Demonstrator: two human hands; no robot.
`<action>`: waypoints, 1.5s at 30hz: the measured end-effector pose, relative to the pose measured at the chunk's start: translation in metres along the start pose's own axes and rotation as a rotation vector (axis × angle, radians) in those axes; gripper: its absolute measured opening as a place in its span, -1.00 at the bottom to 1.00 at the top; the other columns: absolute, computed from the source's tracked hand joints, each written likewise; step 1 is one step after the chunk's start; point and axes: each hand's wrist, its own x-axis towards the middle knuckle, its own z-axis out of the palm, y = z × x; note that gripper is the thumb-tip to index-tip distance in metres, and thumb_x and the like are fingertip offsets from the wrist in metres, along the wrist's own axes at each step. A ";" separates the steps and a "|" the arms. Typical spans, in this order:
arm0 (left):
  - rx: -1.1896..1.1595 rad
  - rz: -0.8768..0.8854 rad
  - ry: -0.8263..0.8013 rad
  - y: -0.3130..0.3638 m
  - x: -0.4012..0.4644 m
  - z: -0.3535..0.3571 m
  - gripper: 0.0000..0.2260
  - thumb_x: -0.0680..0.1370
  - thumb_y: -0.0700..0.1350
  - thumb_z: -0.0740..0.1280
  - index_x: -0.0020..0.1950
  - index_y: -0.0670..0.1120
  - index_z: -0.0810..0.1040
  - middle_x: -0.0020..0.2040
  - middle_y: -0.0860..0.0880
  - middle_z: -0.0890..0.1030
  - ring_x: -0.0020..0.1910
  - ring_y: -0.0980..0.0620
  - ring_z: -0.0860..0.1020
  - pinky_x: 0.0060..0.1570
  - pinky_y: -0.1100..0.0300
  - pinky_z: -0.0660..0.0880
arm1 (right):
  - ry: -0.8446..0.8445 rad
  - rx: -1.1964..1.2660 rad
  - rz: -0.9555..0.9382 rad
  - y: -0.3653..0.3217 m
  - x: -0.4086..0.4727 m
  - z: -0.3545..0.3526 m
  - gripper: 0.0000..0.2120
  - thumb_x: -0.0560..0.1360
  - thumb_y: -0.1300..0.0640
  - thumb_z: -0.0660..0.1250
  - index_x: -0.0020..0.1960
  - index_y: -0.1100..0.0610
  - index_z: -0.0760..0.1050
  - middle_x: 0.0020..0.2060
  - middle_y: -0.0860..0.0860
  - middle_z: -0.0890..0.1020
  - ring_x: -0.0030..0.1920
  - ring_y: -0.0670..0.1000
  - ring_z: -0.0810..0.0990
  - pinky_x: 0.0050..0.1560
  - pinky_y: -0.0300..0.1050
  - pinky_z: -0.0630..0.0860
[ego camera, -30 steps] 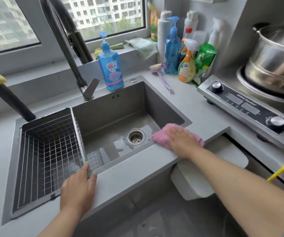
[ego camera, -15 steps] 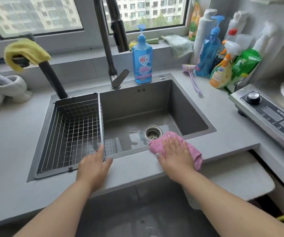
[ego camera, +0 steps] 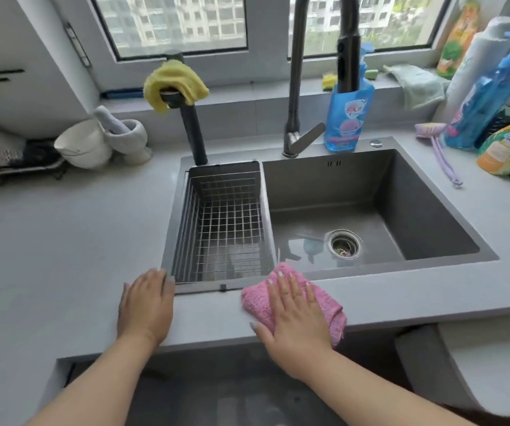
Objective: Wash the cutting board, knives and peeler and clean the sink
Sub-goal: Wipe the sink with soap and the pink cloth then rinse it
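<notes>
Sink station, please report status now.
Right hand flat on pink cloth, front counter. Left hand flat beside wire basket. Sink wet. Nothing blocking.

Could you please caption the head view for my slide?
Right hand presses pink cloth on counter edge before sink; left hand rests flat.

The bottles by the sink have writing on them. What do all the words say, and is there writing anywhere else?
Blue soap bottle: a pink and white label with large characters, too blurred to read.
Orange spray bottle: a small blue logo, too small to read.
Tall blue bottle: print on the label, blurred, unreadable.
Colourful bag on the windowsill: pictures and print, unreadable.
Nothing else here shows any text I can read.
</notes>
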 end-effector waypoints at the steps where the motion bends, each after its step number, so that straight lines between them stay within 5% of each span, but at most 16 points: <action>1: 0.018 0.037 -0.037 -0.011 0.000 -0.001 -0.58 0.67 0.04 -0.05 0.46 -0.03 0.34 0.48 -0.02 0.35 0.48 0.01 0.24 0.51 0.01 -0.01 | 0.057 -0.006 0.010 -0.012 0.000 0.002 -0.18 0.44 -0.38 -0.41 0.56 0.07 -0.14 0.53 0.11 -0.17 0.54 0.18 -0.16 0.44 0.12 -0.20; 4: -0.021 0.170 -0.107 -0.032 0.006 -0.006 -0.49 0.64 0.14 -0.09 0.50 -0.03 0.32 0.51 0.02 0.30 0.50 0.06 0.21 0.51 0.13 0.02 | 0.075 0.053 -0.035 -0.059 0.000 0.019 -0.25 0.53 -0.36 -0.07 0.44 0.16 0.37 0.44 0.14 0.34 0.46 0.16 0.28 0.35 0.17 0.14; 7: -0.385 0.147 -0.110 -0.043 0.010 -0.023 -0.43 0.56 0.21 -0.04 0.35 -0.06 0.51 0.31 0.08 0.50 0.31 0.09 0.42 0.31 0.27 0.24 | 0.085 0.069 -0.034 -0.105 0.010 0.031 -0.22 0.51 -0.37 -0.06 0.40 0.21 0.41 0.41 0.17 0.39 0.43 0.21 0.33 0.30 0.18 0.19; 10: -0.540 0.041 -0.082 -0.067 0.019 -0.038 -0.59 0.65 0.12 0.09 0.32 -0.06 0.55 0.29 0.01 0.55 0.31 0.03 0.46 0.26 0.29 0.26 | 0.106 0.050 -0.035 -0.135 0.025 0.031 -0.23 0.52 -0.36 -0.08 0.36 0.21 0.44 0.38 0.17 0.41 0.42 0.22 0.33 0.30 0.19 0.19; 15: -0.517 0.019 -0.062 -0.114 0.028 -0.047 -0.61 0.67 0.02 0.06 0.33 -0.13 0.52 0.33 -0.07 0.53 0.35 -0.01 0.43 0.31 0.29 0.21 | 0.060 0.003 -0.214 -0.191 0.041 0.036 -0.24 0.52 -0.40 -0.08 0.52 0.10 0.17 0.53 0.10 0.12 0.53 0.17 0.03 0.41 0.16 -0.03; 18: -0.645 -0.011 -0.166 -0.130 0.029 -0.050 -0.53 0.62 0.18 0.04 0.36 -0.04 0.50 0.33 0.05 0.51 0.34 0.11 0.41 0.31 0.31 0.21 | -0.011 0.015 -0.294 -0.221 0.055 0.029 -0.27 0.52 -0.37 -0.06 0.52 0.07 0.18 0.51 0.10 0.18 0.52 0.17 0.02 0.41 0.13 -0.07; 20: -0.691 -0.037 -0.179 -0.135 0.034 -0.055 -0.44 0.57 0.30 0.01 0.33 0.00 0.53 0.25 0.11 0.53 0.29 0.13 0.44 0.27 0.28 0.26 | 0.003 -0.030 -0.381 -0.232 0.072 0.028 -0.29 0.54 -0.36 -0.21 0.56 0.00 -0.16 0.53 0.07 -0.21 0.50 0.13 -0.34 0.42 0.10 -0.35; 22: -0.641 -0.043 -0.138 -0.141 0.042 -0.059 -0.50 0.60 0.27 0.00 0.24 0.03 0.57 0.13 0.12 0.56 0.18 0.12 0.48 0.18 0.27 0.31 | -0.025 0.005 -0.380 -0.240 0.092 0.022 -0.26 0.46 -0.37 -0.39 0.55 -0.05 -0.28 0.49 0.06 -0.36 0.46 0.07 -0.47 0.41 0.07 -0.45; 25: -0.510 -0.007 -0.028 -0.156 0.056 -0.064 -0.49 0.57 0.26 -0.05 0.08 0.01 0.58 0.08 -0.04 0.62 0.12 -0.03 0.53 0.11 0.23 0.35 | -0.054 -0.005 -0.316 -0.248 0.131 0.016 -0.21 0.39 -0.38 -0.42 0.55 -0.07 -0.26 0.52 0.07 -0.31 0.47 0.05 -0.43 0.47 0.07 -0.40; 30: -0.294 -0.006 0.088 -0.188 0.084 -0.061 -0.22 0.47 0.28 -0.16 0.31 -0.22 0.52 0.31 -0.17 0.53 0.34 -0.12 0.44 0.39 0.11 0.23 | -0.082 -0.005 -0.159 -0.251 0.204 0.008 -0.35 0.57 -0.32 -0.19 0.56 -0.06 -0.21 0.54 0.09 -0.23 0.53 0.08 -0.31 0.49 0.11 -0.32; 38: -0.011 -0.160 0.038 -0.226 0.141 -0.057 -0.51 0.66 0.07 -0.03 0.53 -0.12 0.23 0.56 -0.07 0.19 0.55 0.01 0.08 0.50 0.10 -0.15 | -0.038 0.118 0.123 -0.255 0.292 -0.016 -0.23 0.56 -0.31 -0.21 0.56 0.18 -0.26 0.53 0.16 -0.25 0.53 0.11 -0.31 0.50 0.11 -0.30; 45: -0.030 -0.132 0.091 -0.239 0.155 -0.048 -0.17 0.43 0.30 -0.26 0.51 -0.14 0.28 0.54 -0.08 0.23 0.54 0.00 0.13 0.50 0.16 -0.10 | -0.082 0.092 0.078 -0.229 0.383 -0.047 -0.28 0.58 -0.29 -0.16 0.57 0.10 -0.22 0.55 0.09 -0.22 0.54 0.06 -0.26 0.50 0.09 -0.27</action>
